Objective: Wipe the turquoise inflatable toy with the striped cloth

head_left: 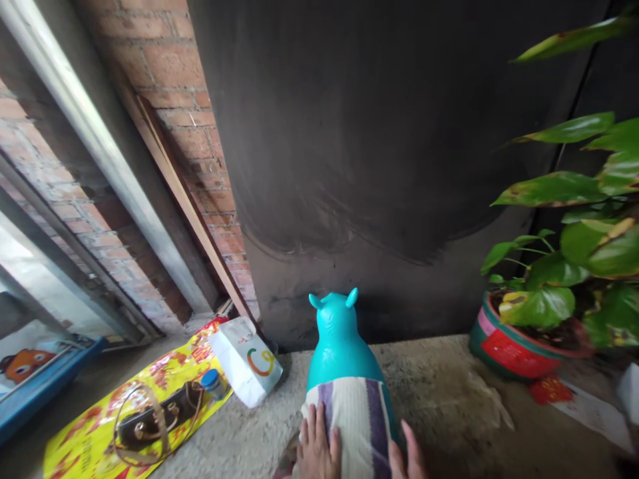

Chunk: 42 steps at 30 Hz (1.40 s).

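A teal inflatable animal toy [338,346] with two small ears stands on the concrete floor, facing a dark wall. A striped white and purple cloth [355,420] lies draped over its back. My left hand [317,444] lies flat on the left side of the cloth, fingers spread. At the right edge of the cloth, my right hand [408,456] rests against the toy's side, only partly in view at the frame's bottom.
A yellow and red printed sheet [94,432] lies on the floor at left with a dark bag with straps [150,416] and a blue-capped jar [212,382] on it. A white paper bag [247,362] leans nearby. A potted plant [519,346] stands at right.
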Tool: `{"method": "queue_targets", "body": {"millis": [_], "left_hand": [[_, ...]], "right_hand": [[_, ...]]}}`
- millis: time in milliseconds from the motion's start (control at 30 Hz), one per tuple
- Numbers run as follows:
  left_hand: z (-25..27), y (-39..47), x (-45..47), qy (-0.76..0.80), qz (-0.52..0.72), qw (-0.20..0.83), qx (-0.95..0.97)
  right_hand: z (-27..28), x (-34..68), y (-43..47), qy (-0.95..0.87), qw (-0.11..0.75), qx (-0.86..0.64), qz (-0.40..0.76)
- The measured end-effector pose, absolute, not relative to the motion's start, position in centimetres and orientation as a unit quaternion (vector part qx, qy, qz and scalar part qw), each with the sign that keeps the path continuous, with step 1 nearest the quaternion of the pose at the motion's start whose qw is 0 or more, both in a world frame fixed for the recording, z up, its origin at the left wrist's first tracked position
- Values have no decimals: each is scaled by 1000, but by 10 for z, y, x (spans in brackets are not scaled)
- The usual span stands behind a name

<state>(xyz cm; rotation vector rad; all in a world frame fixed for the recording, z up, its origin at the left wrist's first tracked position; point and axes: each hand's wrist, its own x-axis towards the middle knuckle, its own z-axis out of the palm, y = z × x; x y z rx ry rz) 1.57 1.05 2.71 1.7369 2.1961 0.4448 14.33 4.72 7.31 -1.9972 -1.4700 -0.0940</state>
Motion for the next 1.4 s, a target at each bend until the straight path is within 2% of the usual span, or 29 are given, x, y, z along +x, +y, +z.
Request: {"method": "queue_targets", "body": {"millis": [67, 100, 167, 233, 500, 633, 833, 1033, 1233, 1400], "left_hand": [[23, 11, 17, 771, 137, 144, 605], [19, 11, 17, 773, 126, 140, 606], [9, 10, 16, 773, 111, 132, 611], [-2, 9, 13, 766, 118, 128, 619], [-16, -9, -13, 694, 125, 157, 692], [-24, -12, -12, 706, 152, 143, 676], [1, 16, 5, 730, 76, 188, 653], [52, 82, 25, 732, 40, 243, 635], [43, 122, 23, 736, 65, 221, 636], [45, 98, 24, 738, 114, 171, 643]], "right_hand": [[39, 147, 14, -545, 297, -784, 27], [25, 145, 6, -546, 267, -790, 80], [6, 137, 3, -550, 197, -803, 114], [0, 128, 9, -563, 158, -804, 105], [10, 125, -9, -567, 87, -816, 73], [-10, 120, -11, -538, 89, -835, 68], [1, 120, 25, -543, 133, -829, -23], [36, 136, 99, -571, 97, -814, 40], [46, 139, 144, -597, 96, -794, 70], [46, 143, 122, -578, 82, -808, 78]]}}
